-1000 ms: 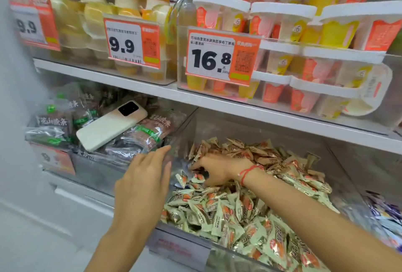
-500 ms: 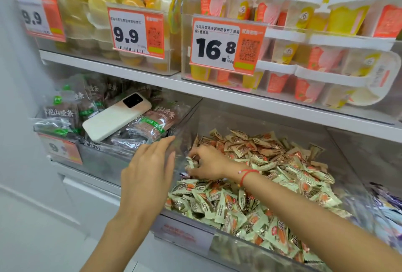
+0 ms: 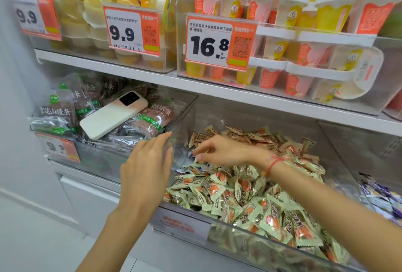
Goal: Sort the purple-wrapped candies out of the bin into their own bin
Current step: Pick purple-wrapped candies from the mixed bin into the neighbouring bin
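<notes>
Head view, nearest first: the left hand [image 3: 148, 163] rests with fingers straight and close together against the left wall of the clear plastic bin [image 3: 339, 154] of green-and-orange wrapped candies [image 3: 250, 197]. Beyond it, the right hand [image 3: 226, 152] hovers at the bin's back-left corner, fingertips drawn together as if pinching; what they hold I cannot tell. Purple-wrapped candies [image 3: 185, 170] peek out there. Best to pinch one wrapper cleanly, lifting without dragging neighbours. A white phone [image 3: 113, 115] lies farther left.

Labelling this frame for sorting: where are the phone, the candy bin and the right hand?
phone [image 3: 113, 115], head view, middle of its back.
candy bin [image 3: 256, 235], head view, clear front wall.
right hand [image 3: 219, 149], head view, back of hand.
</notes>
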